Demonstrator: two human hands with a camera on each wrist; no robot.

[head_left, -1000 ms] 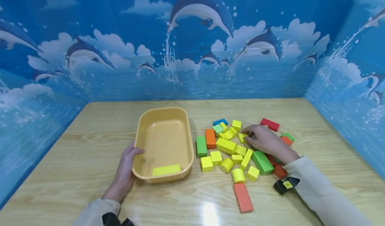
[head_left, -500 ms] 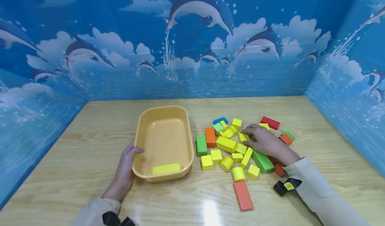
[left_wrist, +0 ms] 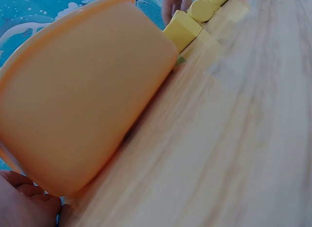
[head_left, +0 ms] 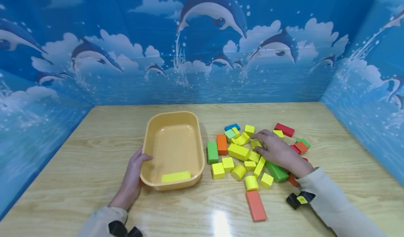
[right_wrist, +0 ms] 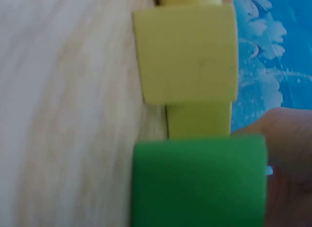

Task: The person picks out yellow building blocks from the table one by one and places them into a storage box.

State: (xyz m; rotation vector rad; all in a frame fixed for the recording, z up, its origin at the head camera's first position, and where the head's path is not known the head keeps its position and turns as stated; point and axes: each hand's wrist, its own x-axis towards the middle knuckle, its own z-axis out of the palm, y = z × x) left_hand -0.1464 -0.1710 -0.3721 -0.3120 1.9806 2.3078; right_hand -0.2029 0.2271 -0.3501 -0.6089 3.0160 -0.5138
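A tan plastic tub (head_left: 172, 115) stands on the table, with one long yellow block (head_left: 175, 176) lying at its near end. My left hand (head_left: 134, 172) grips the tub's left side, thumb over the rim and fingers outside. In the left wrist view, curled fingers of the left hand (left_wrist: 29, 200) show beside the tub wall (left_wrist: 87, 95). Among the loose blocks, my right hand (head_left: 279, 151) pinches a small yellow block (head_left: 256, 144), which it partly covers. The right wrist view has a green block (right_wrist: 200, 183) up close, with part of the right hand (right_wrist: 287, 144) behind it.
Several yellow cubes and cylinders (head_left: 238, 172) lie spread right of the tub. An orange block (head_left: 222, 144), a blue block (head_left: 232, 127), a dark red block (head_left: 284, 129) and a salmon block (head_left: 256, 206) surround them. A dolphin-print backdrop (head_left: 202, 79) closes off the table's back and sides.
The right hand's fingertips have moved slightly left around the small yellow block. Another yellow block behind the hand has come into fuller view. The left hand and tub stay in place.
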